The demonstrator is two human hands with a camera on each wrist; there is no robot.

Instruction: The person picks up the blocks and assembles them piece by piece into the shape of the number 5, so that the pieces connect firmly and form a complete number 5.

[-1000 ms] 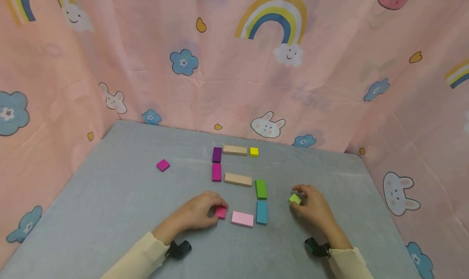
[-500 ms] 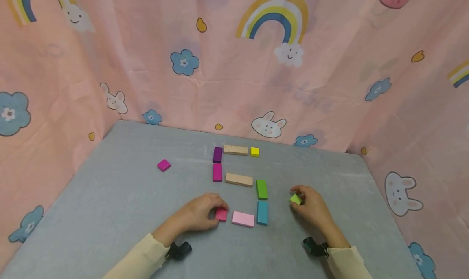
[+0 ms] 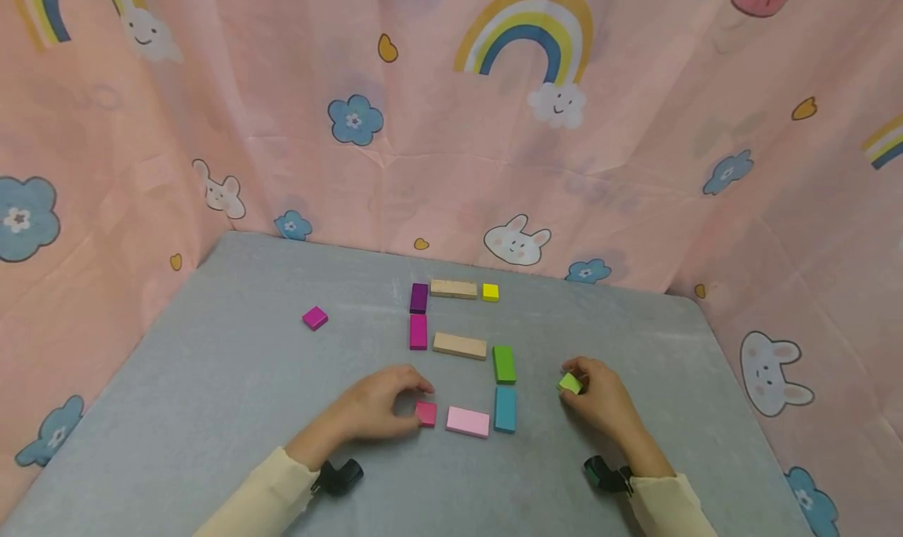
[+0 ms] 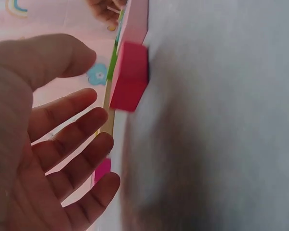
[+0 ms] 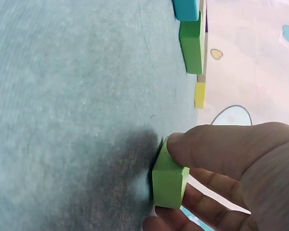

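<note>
My left hand (image 3: pixel 384 404) is beside a small red block (image 3: pixel 426 414), its thumb and fingers spread. In the left wrist view a gap shows between the fingers and the red block (image 4: pixel 130 77), which lies on the table. My right hand (image 3: pixel 600 392) pinches a small lime-green block (image 3: pixel 569 383) between thumb and fingers, low over the table or on it. To the right of the red block lies a pink block (image 3: pixel 468 422), then an upright-running blue block (image 3: pixel 505 409) with a green block (image 3: pixel 504 364) beyond it.
Beyond these are a long wooden block (image 3: pixel 460 346), a magenta block (image 3: pixel 418 331), a purple block (image 3: pixel 419 298), another wooden block (image 3: pixel 454 289) and a yellow block (image 3: pixel 490 292). A small magenta block (image 3: pixel 315 318) lies apart at left. A patterned pink curtain (image 3: pixel 423 184) borders the grey table (image 3: pixel 247 364).
My left hand has let go of the red block and drawn slightly left, its fingers spreading. The red block sits slightly nearer me than a second ago. My right hand has barely moved.
</note>
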